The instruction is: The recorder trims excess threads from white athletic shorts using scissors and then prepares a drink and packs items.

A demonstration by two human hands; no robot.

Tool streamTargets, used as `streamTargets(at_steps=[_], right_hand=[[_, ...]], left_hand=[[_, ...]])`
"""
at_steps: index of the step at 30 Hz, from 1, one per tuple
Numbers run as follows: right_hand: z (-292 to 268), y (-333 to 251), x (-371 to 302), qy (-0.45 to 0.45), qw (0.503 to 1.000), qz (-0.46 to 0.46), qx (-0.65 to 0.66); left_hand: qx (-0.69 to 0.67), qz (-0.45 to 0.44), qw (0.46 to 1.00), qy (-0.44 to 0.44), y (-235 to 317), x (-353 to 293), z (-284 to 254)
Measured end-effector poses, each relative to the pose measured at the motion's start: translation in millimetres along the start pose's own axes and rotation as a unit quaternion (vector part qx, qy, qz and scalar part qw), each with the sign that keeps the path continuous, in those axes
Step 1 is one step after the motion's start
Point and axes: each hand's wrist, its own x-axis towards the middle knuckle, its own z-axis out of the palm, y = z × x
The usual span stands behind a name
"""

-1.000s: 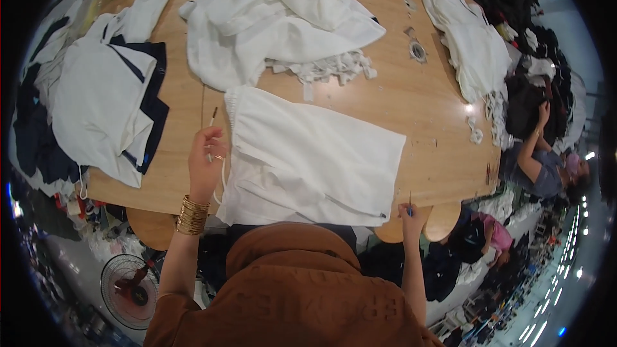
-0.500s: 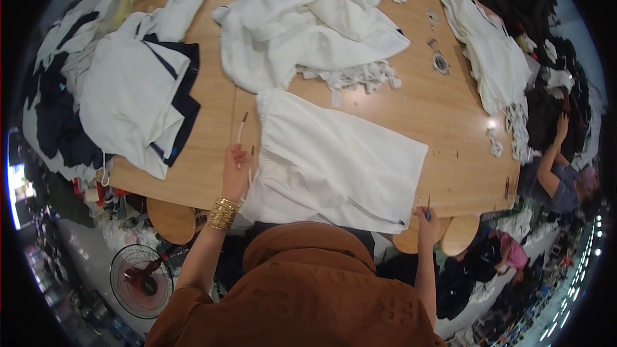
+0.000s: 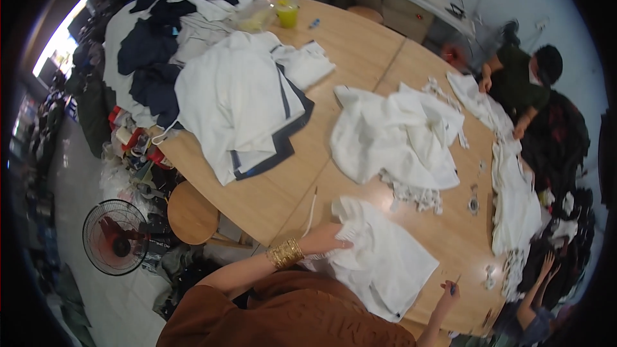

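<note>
White shorts [image 3: 384, 262] with a gathered waistband lie on the near edge of the table, bunched up at the waist. My left hand [image 3: 326, 239], with gold bangles [image 3: 285, 254] on its wrist, is closed on the cloth at that waistband. From beside it a white drawcord [image 3: 312, 209] with a dark tip sticks out onto the wood. My right hand [image 3: 449, 295] is closed round a small pointed tool [image 3: 454, 288] with a blue handle, just right of the shorts. The tool's exact kind is too small to make out.
A large white and navy garment pile [image 3: 238, 99] covers the left of the wooden table [image 3: 302, 183]. More white cloth [image 3: 395, 135] lies beyond the shorts, with scraps. A cup [image 3: 286, 13] stands at the far side. A stool [image 3: 193, 213] and fan [image 3: 116, 238] are left. Co-workers [image 3: 524, 83] sit right.
My view has swung left. My left hand, earlier beside the waistband near the cord, now grips the cloth there, and the shorts are bunched. The right hand still holds the tool.
</note>
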Motion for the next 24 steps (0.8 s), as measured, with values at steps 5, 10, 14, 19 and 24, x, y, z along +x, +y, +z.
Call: streamTargets(at_steps=[5,10,14,19,24], right_hand=[[12,-40,22,0.018,0.998,-0.058,0.031],[55,-68,17,-0.011,0.994,-0.085,0.067],[107,-60,14,-0.096,0.994,-0.058,0.009],[160,-1,20,0.008,0.988,-0.056,-0.143],[179,-49,9,-0.001,0.966,-0.165,-0.197]], left_hand=[[0.123,0.177,0.974,-0.065,126,-62,-60],[0.01,0.194,0.981,0.027,151,-87,-112],[-0.246,0.022,0.967,0.063,65,-46,-108],[-0.49,-0.078,0.863,-0.096,-25,-10,-58],[-0.163,-0.052,0.985,0.034,-18,-3,-20]])
